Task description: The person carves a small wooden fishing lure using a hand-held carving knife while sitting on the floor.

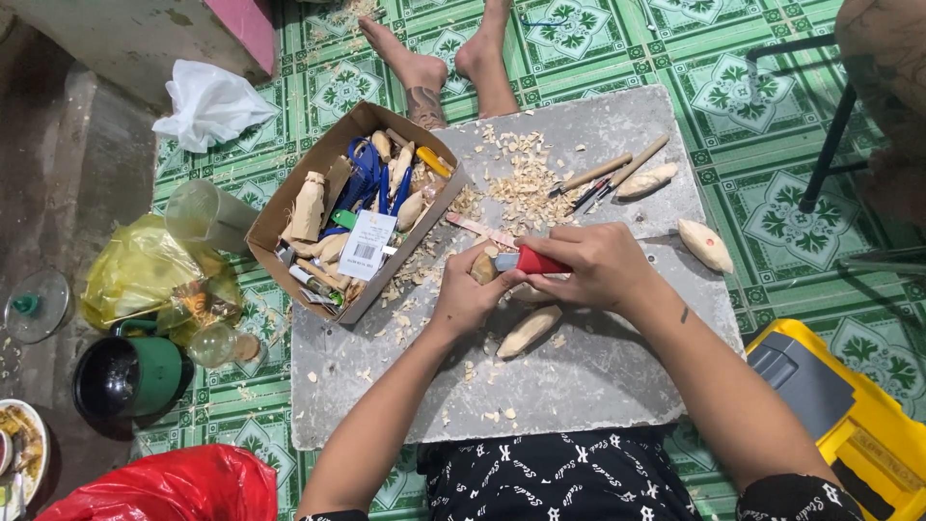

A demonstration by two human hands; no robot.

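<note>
Now, hands: your left hand [470, 294] and right hand [596, 265] are close together near the slab's middle, fingers touching.
Left hand: clamped on a small wood piece [483, 268], thumb up beside it.
Right hand: closed round a red-handled knife [529, 260]; blade end sits at the wood piece.
Slab: grey stone slab [579, 376] on the green tiled floor [772, 193] carries the work.
Blank nr hands: carved wood blank [528, 330] lies just below your hands, tilted.
Right edge: another pale blank [706, 245] near the slab's right edge.
Far right corner: two wooden-handled tools [617, 172] & one more blank [647, 179] lie together.
Shavings: wood shavings [523, 183] piled at the far side, thinner scatter twd the near left corner.
Box: cardboard box [289, 203] on the slab's far left corner, holding wood bits, blue-handled tools, a white tag.
Off slab, left: clear plastic cup [204, 214], yellow bag [145, 270], green mug [130, 374], red bag [164, 487].
Off slab, right: yellow case [858, 425].
Far side: another person's bare feet [449, 58] on the floor.
</note>
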